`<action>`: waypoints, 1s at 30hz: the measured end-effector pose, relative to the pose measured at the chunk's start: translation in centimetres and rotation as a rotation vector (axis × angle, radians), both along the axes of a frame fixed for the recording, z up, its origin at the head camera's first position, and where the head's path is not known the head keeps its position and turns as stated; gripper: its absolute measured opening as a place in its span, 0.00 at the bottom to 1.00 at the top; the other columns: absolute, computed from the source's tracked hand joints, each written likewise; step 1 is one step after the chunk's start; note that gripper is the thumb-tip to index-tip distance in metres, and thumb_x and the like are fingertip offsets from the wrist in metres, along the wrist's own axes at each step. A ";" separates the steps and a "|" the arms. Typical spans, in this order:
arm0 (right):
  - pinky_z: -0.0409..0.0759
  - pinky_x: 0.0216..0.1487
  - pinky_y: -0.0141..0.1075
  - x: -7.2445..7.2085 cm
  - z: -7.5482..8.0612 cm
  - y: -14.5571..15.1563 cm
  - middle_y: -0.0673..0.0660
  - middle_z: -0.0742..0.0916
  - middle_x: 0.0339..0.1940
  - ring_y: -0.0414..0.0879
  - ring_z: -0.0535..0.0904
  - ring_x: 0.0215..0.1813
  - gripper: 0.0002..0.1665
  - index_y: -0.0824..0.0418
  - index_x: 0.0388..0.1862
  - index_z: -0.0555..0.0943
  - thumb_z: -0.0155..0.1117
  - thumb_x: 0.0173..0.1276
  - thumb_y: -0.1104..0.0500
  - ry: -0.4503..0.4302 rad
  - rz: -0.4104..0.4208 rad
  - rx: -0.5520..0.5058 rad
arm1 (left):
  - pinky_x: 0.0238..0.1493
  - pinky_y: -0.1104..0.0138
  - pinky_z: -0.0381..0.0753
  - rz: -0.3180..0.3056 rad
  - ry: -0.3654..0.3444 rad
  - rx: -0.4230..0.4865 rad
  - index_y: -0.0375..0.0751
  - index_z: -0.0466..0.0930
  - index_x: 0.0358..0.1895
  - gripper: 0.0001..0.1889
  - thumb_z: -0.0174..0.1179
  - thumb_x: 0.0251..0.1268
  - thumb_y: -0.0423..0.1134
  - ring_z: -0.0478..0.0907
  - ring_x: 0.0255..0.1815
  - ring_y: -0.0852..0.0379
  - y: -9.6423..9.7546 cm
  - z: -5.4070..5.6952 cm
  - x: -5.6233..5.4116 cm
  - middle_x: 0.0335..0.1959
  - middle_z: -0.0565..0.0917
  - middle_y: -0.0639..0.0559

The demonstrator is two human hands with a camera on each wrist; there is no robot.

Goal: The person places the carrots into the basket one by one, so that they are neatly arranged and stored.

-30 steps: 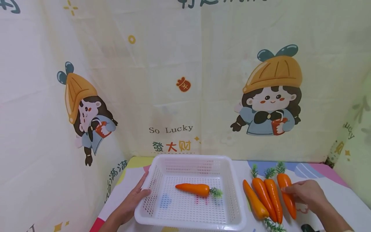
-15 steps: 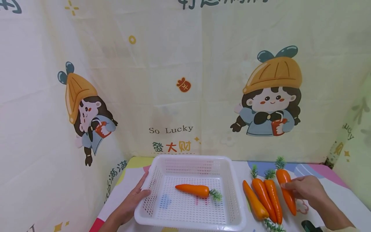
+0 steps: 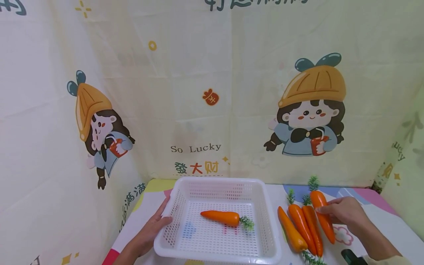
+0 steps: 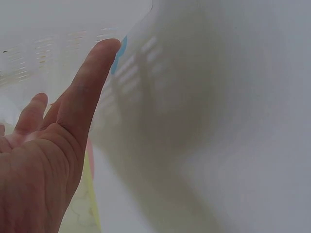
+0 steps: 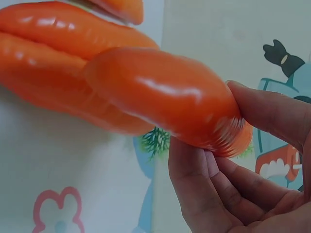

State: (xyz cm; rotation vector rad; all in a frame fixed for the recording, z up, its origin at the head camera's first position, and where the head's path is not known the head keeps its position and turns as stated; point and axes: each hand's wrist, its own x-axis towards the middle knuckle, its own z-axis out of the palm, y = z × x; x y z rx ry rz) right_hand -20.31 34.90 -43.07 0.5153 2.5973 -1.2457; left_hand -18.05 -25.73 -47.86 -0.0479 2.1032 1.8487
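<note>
Carrot [image 5: 158, 94] moved L, pinched in R grip [image 3: 348, 213]

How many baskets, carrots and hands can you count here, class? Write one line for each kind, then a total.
White basket: 1
Carrots: 5 (one in the basket, three lying outside it, plus the held carrot)
Left hand and right hand: 2
Total: 8

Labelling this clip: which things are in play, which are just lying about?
Likely in play:
held carrot, in the right hand
three loose carrots
white basket, left hand against it
carrot inside

Just there:
patterned tabletop
printed backdrop
</note>
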 end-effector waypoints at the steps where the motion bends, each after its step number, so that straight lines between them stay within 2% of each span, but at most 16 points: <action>1: 0.92 0.44 0.43 0.0 0.1 -0.1 0.68 0.88 0.43 0.45 0.88 0.33 0.46 0.83 0.61 0.75 0.80 0.58 0.49 -0.001 0.002 -0.001 | 0.56 0.47 0.89 -0.002 -0.001 0.002 0.79 0.36 0.83 0.44 0.57 0.78 0.50 0.81 0.66 0.41 0.0 0.0 0.0 0.87 0.50 0.39; 13: 0.92 0.45 0.44 -0.6 1.3 -2.0 0.74 0.86 0.48 0.46 0.88 0.36 0.47 0.84 0.63 0.73 0.80 0.60 0.50 0.007 0.038 -0.018 | 0.56 0.47 0.88 -0.015 0.002 0.012 0.81 0.36 0.83 0.43 0.56 0.78 0.50 0.83 0.63 0.42 -0.1 0.1 0.0 0.87 0.51 0.38; 24: 0.92 0.45 0.44 -0.9 2.0 -3.5 0.75 0.85 0.49 0.46 0.86 0.37 0.44 0.82 0.63 0.72 0.80 0.60 0.52 0.014 0.047 -0.006 | 0.56 0.47 0.89 -0.003 -0.001 0.007 0.83 0.38 0.82 0.43 0.57 0.78 0.50 0.83 0.64 0.42 0.0 0.0 -0.1 0.87 0.52 0.39; 30: 0.91 0.50 0.47 -1.2 2.3 -4.5 0.75 0.84 0.52 0.47 0.87 0.39 0.45 0.80 0.64 0.72 0.80 0.60 0.53 0.016 0.050 -0.006 | 0.56 0.47 0.89 -0.005 -0.004 0.008 0.82 0.37 0.82 0.43 0.56 0.78 0.49 0.83 0.63 0.43 -0.1 0.1 -0.1 0.87 0.52 0.39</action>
